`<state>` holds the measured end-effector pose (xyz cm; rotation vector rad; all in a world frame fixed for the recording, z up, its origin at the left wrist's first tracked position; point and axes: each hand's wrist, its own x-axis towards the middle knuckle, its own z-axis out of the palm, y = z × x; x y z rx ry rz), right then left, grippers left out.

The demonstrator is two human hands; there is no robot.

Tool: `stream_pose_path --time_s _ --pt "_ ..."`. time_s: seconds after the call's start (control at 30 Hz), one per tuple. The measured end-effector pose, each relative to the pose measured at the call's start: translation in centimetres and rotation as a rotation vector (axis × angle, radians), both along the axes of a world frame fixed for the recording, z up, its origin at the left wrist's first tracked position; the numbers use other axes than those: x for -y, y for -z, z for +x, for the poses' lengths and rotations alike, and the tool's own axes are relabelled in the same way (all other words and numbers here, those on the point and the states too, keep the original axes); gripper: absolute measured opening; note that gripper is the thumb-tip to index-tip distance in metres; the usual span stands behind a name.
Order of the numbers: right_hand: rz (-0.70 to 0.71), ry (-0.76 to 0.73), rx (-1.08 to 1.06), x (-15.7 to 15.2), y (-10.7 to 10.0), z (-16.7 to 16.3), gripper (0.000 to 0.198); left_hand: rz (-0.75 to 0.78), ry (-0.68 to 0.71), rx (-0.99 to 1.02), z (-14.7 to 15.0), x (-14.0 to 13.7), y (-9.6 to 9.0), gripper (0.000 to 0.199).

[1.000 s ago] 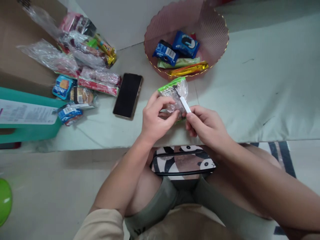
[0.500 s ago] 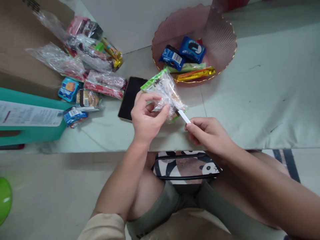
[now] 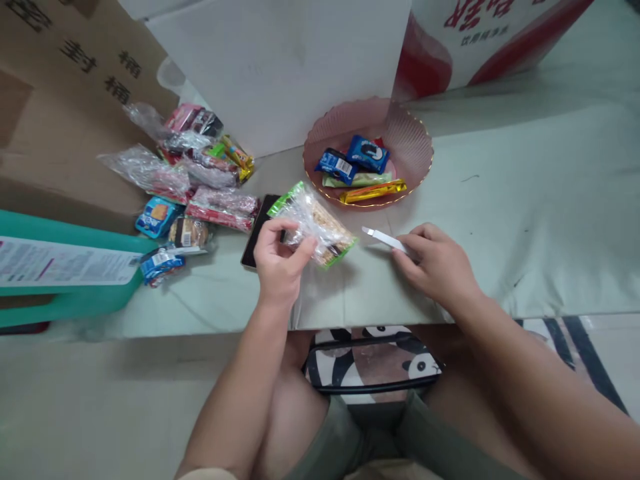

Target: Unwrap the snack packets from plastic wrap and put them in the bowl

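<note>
My left hand point(image 3: 283, 257) is closed, pinching a clear snack packet point(image 3: 325, 227) with green ends between thumb and fingers. Light-brown, grainy food shows through its crinkled film. The packet hangs above the table, in front of a dark phone point(image 3: 253, 250) that my left hand partly hides. My right hand point(image 3: 437, 263) is closed around a slim white utility knife point(image 3: 385, 239). Its narrow tip points left toward the packet, with a small gap between them. Beyond both hands stands a pink, gold-rimmed fruit bowl point(image 3: 417, 150) holding blue packets, a green one and a gold stick-shaped one.
Several wrapped snacks point(image 3: 215, 207) are heaped at the left beside a cardboard box point(image 3: 75, 133). A teal plastic container point(image 3: 115, 293) juts in at the left edge. White boxes point(image 3: 290, 67) stand behind the bowl. A panda-print bag point(image 3: 375, 363) is below the table edge.
My right hand has drawn the knife away from the packet, to the right. My left hand still grips the packet, now turned so more food shows. The view has tilted up.
</note>
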<state>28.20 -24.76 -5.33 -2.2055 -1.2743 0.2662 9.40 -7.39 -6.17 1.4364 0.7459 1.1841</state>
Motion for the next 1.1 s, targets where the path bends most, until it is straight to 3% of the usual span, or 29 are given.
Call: stream_pose_path --time_s 0.17,0.37,0.57,0.7,0.77,0.93,1.1 --pt "-0.076 -0.009 0.110 0.0 1.5 1.9 0.028 0.015 0.116 -0.082 1.4 1.7 -0.9 0.028" --pt "0.090 0.055 0.106 -0.9 1.4 2.8 0.025 -0.027 0.193 -0.110 3.1 3.1 -1.3 0.026" --pt "0.335 0.211 -0.348 -0.6 -0.5 2.7 0.020 -0.027 0.254 -0.135 5.2 4.4 -1.0 0.026" --pt "0.418 0.040 -0.843 -0.2 -0.9 2.6 0.048 0.071 0.311 -0.124 6.9 5.3 -1.1 0.024" --pt "0.399 -0.051 -0.983 -0.1 -0.7 2.6 0.057 0.106 0.377 -0.121 7.6 5.9 -1.1 0.023" --pt "0.343 0.008 -0.913 0.2 -0.2 2.7 0.046 0.061 0.468 -0.170 9.1 6.8 -0.2 0.028" --pt "0.406 0.128 -0.787 0.1 -0.6 3.2 0.045 0.177 0.387 -0.201 10.7 7.3 0.2 0.025"
